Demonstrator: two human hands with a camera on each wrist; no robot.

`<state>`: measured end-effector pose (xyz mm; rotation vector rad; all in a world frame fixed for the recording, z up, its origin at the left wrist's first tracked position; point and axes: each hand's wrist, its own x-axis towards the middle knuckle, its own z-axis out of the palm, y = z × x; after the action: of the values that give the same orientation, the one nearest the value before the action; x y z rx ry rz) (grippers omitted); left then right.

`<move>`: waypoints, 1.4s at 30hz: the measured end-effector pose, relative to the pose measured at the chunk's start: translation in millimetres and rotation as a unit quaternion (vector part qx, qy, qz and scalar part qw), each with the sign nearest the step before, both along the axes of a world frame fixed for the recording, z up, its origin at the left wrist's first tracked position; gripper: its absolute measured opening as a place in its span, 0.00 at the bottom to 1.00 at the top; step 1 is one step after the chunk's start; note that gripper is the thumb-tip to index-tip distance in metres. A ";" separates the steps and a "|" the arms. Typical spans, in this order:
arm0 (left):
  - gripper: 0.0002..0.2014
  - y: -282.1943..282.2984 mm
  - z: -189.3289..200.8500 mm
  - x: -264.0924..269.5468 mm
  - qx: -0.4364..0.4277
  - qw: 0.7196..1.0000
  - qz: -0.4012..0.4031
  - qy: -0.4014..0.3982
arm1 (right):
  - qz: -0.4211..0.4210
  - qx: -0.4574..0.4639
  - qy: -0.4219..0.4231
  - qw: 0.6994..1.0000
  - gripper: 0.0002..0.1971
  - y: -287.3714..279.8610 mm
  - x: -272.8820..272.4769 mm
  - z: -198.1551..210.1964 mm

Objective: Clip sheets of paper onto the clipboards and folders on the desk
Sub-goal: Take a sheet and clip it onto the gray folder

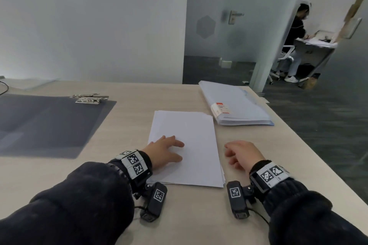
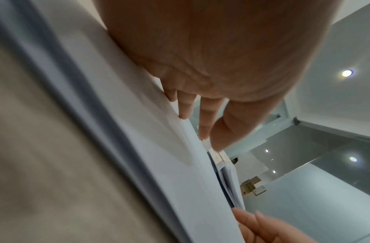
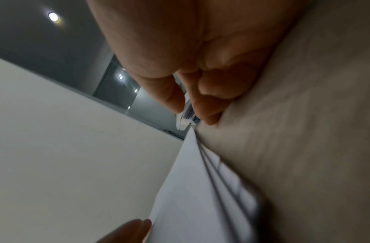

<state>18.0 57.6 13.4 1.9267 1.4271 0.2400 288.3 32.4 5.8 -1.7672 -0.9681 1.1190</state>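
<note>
In the lower middle of the head view, the left hand lies flat on a stack of white paper, fingers straight and spread on the top sheet, gripping nothing. The left wrist view shows the same: fingers extended with their tips touching the paper. The right hand rests on the light wood-grain desk just right of the stack's edge, its fingers loosely curled and holding nothing; in the right wrist view the curled fingers sit against the desk beside the fanned edges of the sheets.

At the left of the head view lie dark translucent clipboards, overlapping, with metal clips at their far edge and no paper under them. At the upper right of the desk, just beyond the stack's far right corner, sits a pile of pale blue folders with a red-and-white label. In the far upper right of the frame, a person stands at another table.
</note>
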 end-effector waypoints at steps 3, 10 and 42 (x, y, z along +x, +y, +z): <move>0.23 -9.0 -4.1 -14.0 0.031 0.990 0.101 -0.097 | 0.037 -0.025 -0.080 0.996 0.09 -13.8 -13.6 5.6; 0.31 -36.1 -15.0 -44.9 -0.017 0.985 0.153 -0.084 | 0.114 -0.013 -0.156 0.981 0.09 -21.2 -32.0 10.4; 0.30 -49.8 -6.2 -50.8 0.016 0.921 0.243 -0.305 | 0.108 0.115 0.065 0.985 0.10 -50.9 -19.3 2.4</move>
<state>-32.8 7.8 7.2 1.3034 1.4243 1.0047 269.0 -18.5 8.2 -1.4125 -1.1792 1.1878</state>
